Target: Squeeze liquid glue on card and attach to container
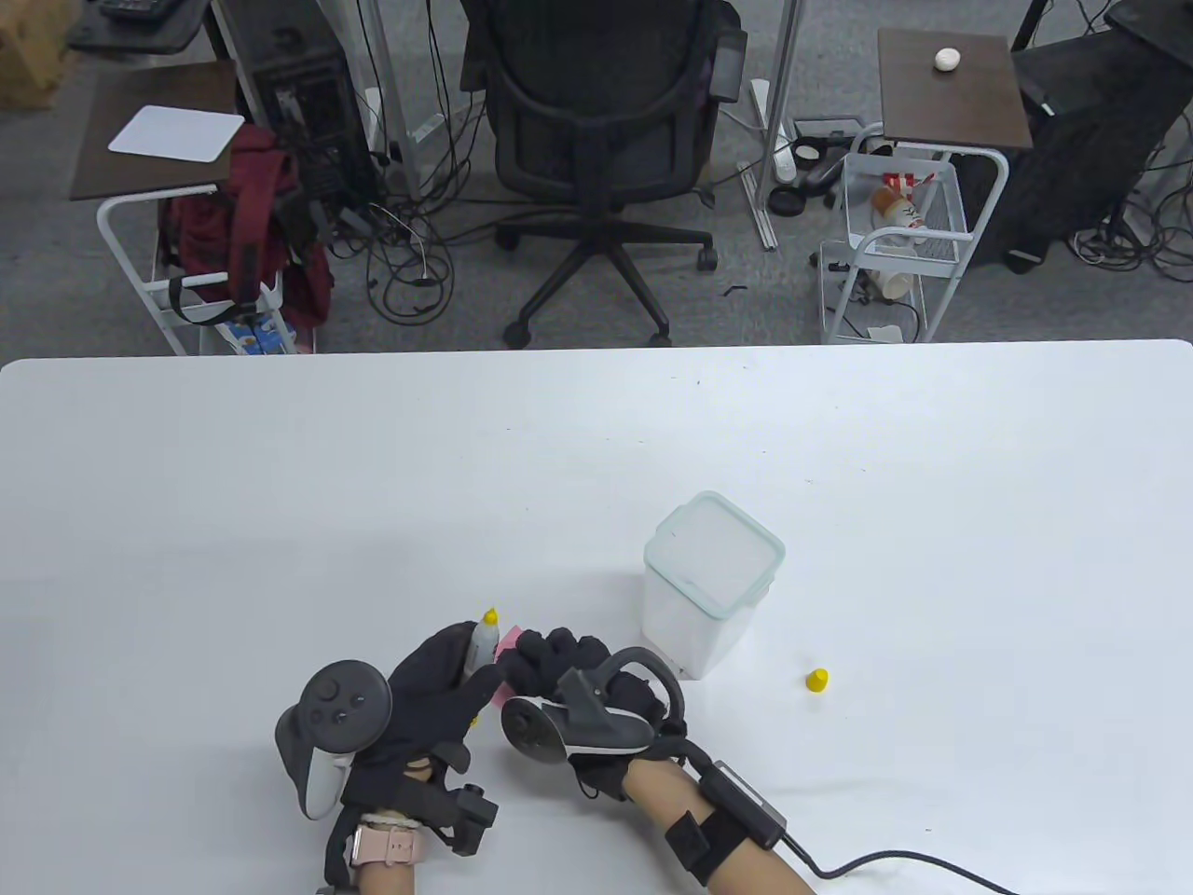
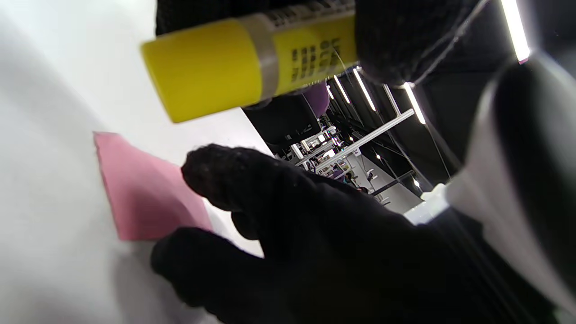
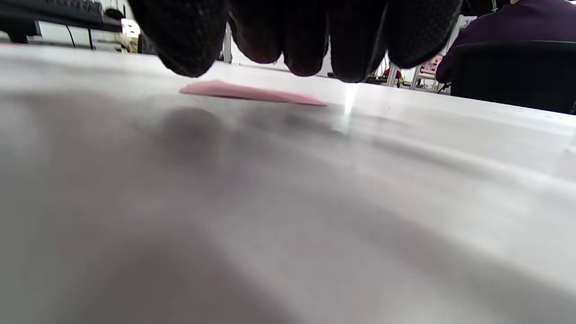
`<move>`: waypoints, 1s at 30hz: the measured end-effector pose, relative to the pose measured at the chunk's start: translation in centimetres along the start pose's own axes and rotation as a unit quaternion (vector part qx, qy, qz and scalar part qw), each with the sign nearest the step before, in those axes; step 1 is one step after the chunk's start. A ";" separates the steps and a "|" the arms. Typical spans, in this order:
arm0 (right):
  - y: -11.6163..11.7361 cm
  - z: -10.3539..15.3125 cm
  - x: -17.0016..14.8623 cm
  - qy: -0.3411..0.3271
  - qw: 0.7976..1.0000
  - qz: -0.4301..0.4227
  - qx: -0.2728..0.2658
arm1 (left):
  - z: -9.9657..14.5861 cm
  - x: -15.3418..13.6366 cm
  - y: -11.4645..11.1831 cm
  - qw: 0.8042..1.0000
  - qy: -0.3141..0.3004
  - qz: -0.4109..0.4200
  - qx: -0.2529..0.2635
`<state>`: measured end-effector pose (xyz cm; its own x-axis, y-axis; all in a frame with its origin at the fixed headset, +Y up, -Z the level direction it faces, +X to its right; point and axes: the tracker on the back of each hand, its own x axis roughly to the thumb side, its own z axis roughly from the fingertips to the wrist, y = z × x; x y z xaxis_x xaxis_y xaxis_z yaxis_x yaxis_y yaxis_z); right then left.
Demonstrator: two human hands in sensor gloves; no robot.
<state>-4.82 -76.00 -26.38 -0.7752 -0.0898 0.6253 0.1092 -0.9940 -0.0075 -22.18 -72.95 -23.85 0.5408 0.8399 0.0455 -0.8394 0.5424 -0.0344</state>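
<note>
My left hand (image 1: 438, 676) grips a liquid glue bottle (image 1: 482, 643) with its yellow tip (image 1: 490, 616) pointing away from me. In the left wrist view the bottle's yellow end (image 2: 202, 67) hangs above a pink card (image 2: 144, 193) lying flat on the table. My right hand (image 1: 559, 657) is beside it, with bent fingers (image 2: 270, 202) over the card's edge (image 1: 508, 641). From the right wrist the fingertips (image 3: 189, 40) sit just in front of the card (image 3: 252, 93); contact is unclear. A clear lidded container (image 1: 713, 583) stands to the right.
A loose yellow cap (image 1: 817, 681) lies on the white table (image 1: 280, 522), right of the container. A cable (image 1: 895, 862) trails from my right wrist to the table's front edge. An office chair (image 1: 596, 140) and carts stand beyond the far edge.
</note>
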 end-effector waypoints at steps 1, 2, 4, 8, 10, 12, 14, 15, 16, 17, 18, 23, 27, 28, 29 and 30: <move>0.1 -0.2 0.1 0.000 1.000 0.007 0.008 | 0.0 -0.1 0.1 1.000 0.001 0.001 0.001; 0.3 -0.6 0.2 -0.001 0.999 0.020 0.025 | 0.0 -0.1 0.2 1.000 0.002 0.002 0.003; 0.2 -0.7 0.1 -0.013 0.999 0.021 0.025 | 0.0 -0.1 0.3 1.000 0.003 0.004 0.006; 0.1 -0.7 0.4 -0.026 1.000 0.007 0.015 | 0.0 -0.1 0.4 1.000 0.003 0.005 0.008; 0.0 -0.7 0.6 -0.030 0.999 0.015 0.008 | 0.0 -0.1 0.3 1.000 0.003 0.002 0.008; -0.1 -0.5 0.9 -0.035 0.999 0.024 0.008 | 0.0 -0.1 0.3 1.000 0.003 0.000 0.007; -0.1 -0.4 0.8 -0.033 0.999 0.025 0.009 | 0.0 -0.1 0.3 1.000 0.003 -0.002 0.007; -0.2 -0.1 0.5 -0.033 0.999 0.011 0.002 | 0.0 -0.1 0.3 1.000 0.002 -0.002 0.007; -0.2 0.1 0.2 -0.033 0.999 -0.003 -0.005 | 0.0 0.0 0.3 1.000 0.002 -0.001 0.007; -0.4 0.6 -0.2 -0.030 0.999 -0.025 -0.019 | 0.0 0.0 0.3 1.000 0.001 -0.002 0.007; -0.7 1.4 -0.9 -0.020 0.997 -0.053 -0.054 | 0.0 0.0 0.3 1.000 0.000 -0.003 0.007; -2.1 5.5 -3.9 0.029 0.965 -0.223 -0.133 | 0.0 0.5 -0.1 1.000 -0.007 -0.016 0.000; -2.3 9.5 -6.5 0.073 0.918 -0.355 -0.164 | 0.1 1.3 -0.8 0.999 -0.022 -0.033 -0.010; -2.3 10.2 -7.0 0.082 0.906 -0.379 -0.168 | 0.2 1.6 -0.9 0.999 -0.027 -0.040 -0.012; -2.0 11.2 -7.7 0.094 0.888 -0.416 -0.173 | 0.2 2.0 -1.1 0.998 -0.034 -0.054 -0.015; -1.9 11.8 -8.1 0.104 0.875 -0.439 -0.176 | 0.3 2.3 -1.3 0.997 -0.041 -0.065 -0.018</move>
<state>8.60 -72.65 -22.26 -0.5644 0.7450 0.3556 -0.7551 -0.6400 0.1423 -19.83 -71.72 -23.39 0.6377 0.7587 0.1333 -0.7590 0.6484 -0.0593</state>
